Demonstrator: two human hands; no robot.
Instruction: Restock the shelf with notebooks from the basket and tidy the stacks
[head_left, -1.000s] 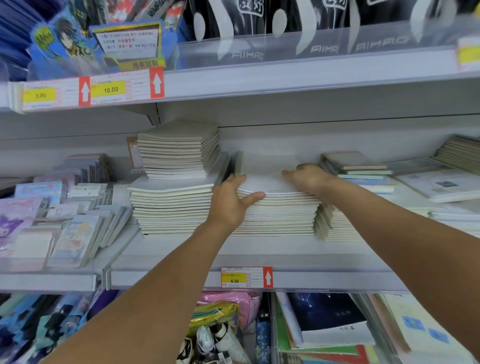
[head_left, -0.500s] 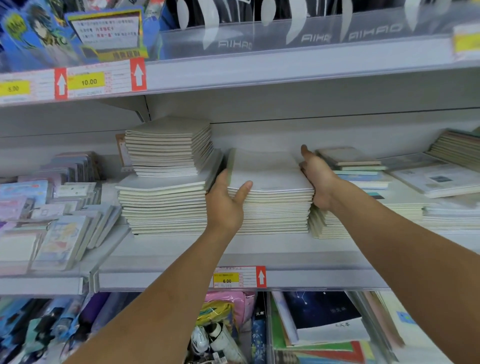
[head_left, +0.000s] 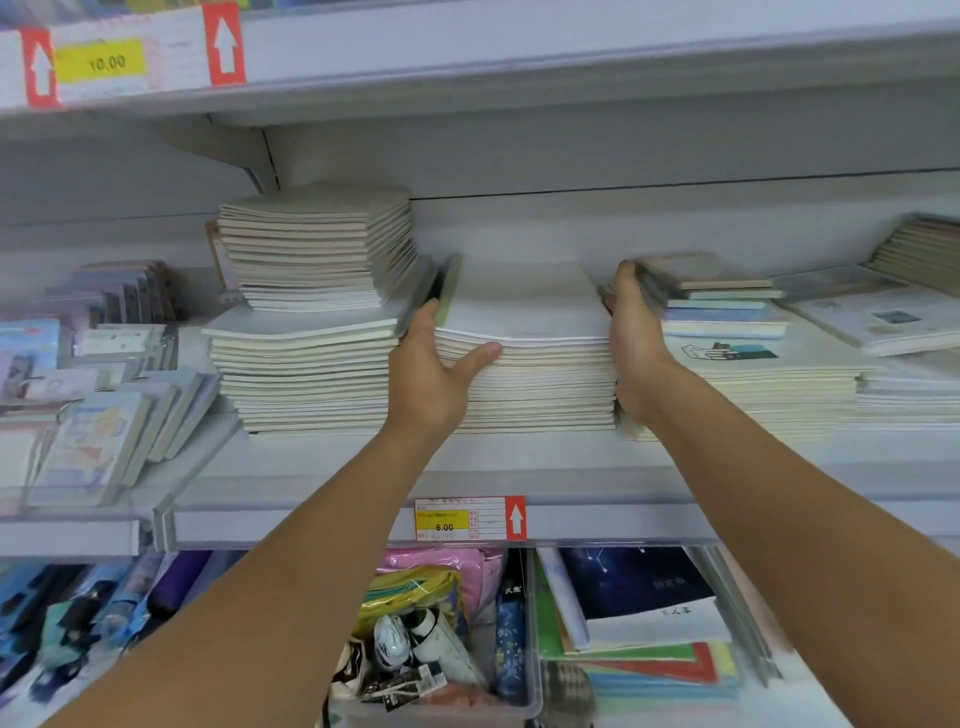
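Observation:
A middle stack of pale notebooks (head_left: 535, 374) lies on the white shelf (head_left: 311, 519). My left hand (head_left: 431, 374) presses against the stack's left front corner, fingers running straight along its left side and thumb lying across the front edges. My right hand (head_left: 634, 338) lies flat against the stack's right side, fingers pointing to the back. Neither hand holds a notebook. A wider left stack (head_left: 306, 379) carries a smaller pile (head_left: 317, 249) turned at an angle. The basket is out of sight.
To the right lies another notebook stack (head_left: 753, 384) with small coloured books (head_left: 717, 301) on top. Small notebooks (head_left: 93, 431) lean at the far left. A 6.00 price tag (head_left: 470, 518) marks the shelf edge. A clear bin (head_left: 441, 712) and books (head_left: 644, 613) lie below.
My right hand has slid from the top of the middle stack down to its right side. My left hand stays at the left front corner. The view has tilted downward.

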